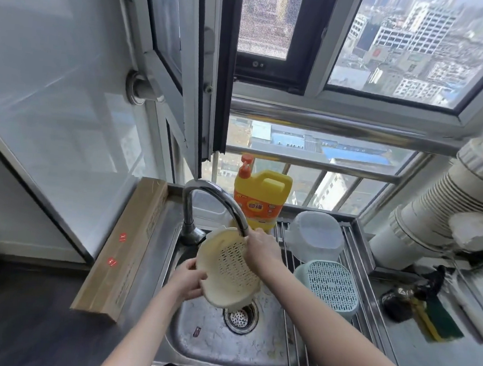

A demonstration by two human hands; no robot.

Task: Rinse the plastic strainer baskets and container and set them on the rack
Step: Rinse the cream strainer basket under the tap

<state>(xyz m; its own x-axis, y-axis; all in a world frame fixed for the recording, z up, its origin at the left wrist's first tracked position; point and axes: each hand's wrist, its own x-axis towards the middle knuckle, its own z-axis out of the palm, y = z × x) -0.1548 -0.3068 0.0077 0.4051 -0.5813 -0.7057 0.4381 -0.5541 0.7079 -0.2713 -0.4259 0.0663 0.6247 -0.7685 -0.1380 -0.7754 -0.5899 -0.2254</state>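
A cream plastic strainer basket [226, 267] is tilted over the steel sink [209, 340], just under the faucet spout [205, 197]. My left hand [189, 279] grips its near left rim. My right hand [260, 248] holds its far right rim, close to the spout's tip. On the roll-up rack [295, 261] to the right, a pale green strainer basket [330, 286] lies upside down. Behind it a clear plastic container [315, 235] also lies upside down.
A yellow dish-soap bottle [260, 198] stands behind the faucet on the window ledge. A long cardboard box [124, 246] lies left of the sink. A green-and-yellow sponge [439, 319] and a black bag [403, 297] sit on the right counter beside white pipes [438, 213].
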